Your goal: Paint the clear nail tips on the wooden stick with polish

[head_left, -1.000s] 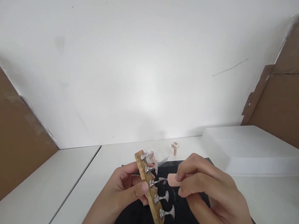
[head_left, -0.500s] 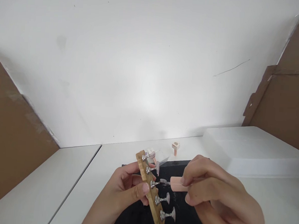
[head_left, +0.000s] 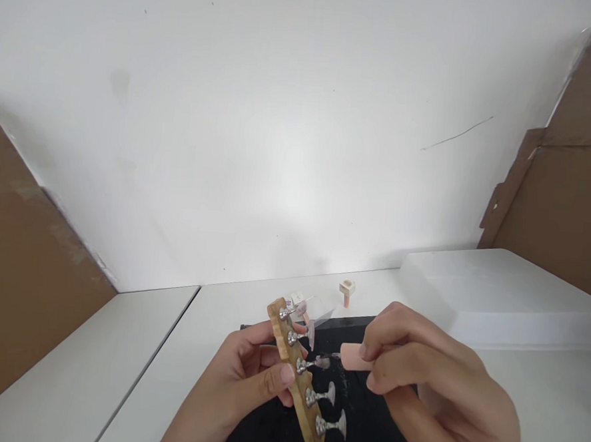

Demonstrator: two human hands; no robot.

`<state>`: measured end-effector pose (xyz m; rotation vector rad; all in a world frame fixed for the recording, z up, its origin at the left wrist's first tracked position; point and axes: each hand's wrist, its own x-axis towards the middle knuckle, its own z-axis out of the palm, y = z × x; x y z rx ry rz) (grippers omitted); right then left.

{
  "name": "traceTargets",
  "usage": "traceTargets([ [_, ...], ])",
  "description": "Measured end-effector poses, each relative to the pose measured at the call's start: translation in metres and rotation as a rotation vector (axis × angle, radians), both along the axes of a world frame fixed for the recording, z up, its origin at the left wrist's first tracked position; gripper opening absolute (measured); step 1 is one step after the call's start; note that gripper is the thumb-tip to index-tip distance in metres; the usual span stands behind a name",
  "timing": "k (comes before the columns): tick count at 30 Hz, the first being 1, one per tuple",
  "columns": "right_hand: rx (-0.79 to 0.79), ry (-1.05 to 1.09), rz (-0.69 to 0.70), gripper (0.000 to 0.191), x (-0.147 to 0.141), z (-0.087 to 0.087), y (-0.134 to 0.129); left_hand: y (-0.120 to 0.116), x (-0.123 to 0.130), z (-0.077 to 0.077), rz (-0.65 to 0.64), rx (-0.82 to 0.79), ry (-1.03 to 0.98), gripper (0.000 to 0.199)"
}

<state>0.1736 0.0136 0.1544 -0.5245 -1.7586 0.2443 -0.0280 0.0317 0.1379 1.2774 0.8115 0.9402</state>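
My left hand (head_left: 246, 378) is closed round a wooden strip (head_left: 293, 381) that slants down to the right. Several small silver stands (head_left: 302, 366) stick out from its right side, each bearing a pale nail tip (head_left: 323, 362). Between the fingers and thumb of my right hand (head_left: 416, 368) is a pink brush handle (head_left: 356, 357). Its thin brush end points left, just short of the middle nail tip, with a small gap between them. Some of my left fingers are hidden behind the strip.
Beneath the hands lies a black mat (head_left: 353, 418) on a white table (head_left: 152, 345). Behind them stand a small pink-stemmed piece (head_left: 346, 291) and a clear plastic piece (head_left: 322, 313). A white box (head_left: 511, 294) sits at the right, with brown cardboard (head_left: 567, 197) beyond.
The pink brush has moved slightly up and right, away from the middle nail tip. My left hand and the wooden strip have hardly moved.
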Motion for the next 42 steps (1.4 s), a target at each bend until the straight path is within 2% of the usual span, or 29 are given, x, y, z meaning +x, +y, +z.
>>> traceTargets([
  [23,0.01,-0.09,0.01,0.026,0.003,0.009,0.0,-0.003,0.002,0.01,0.001,0.02,0.062,0.027],
  [33,0.002,0.026,0.024,0.028,-0.002,0.002,0.001,0.004,-0.004,-0.002,-0.004,0.005,0.027,0.029],
  [42,-0.043,-0.125,0.016,0.027,0.006,0.01,-0.004,-0.004,0.006,0.012,-0.002,0.009,0.017,0.029],
])
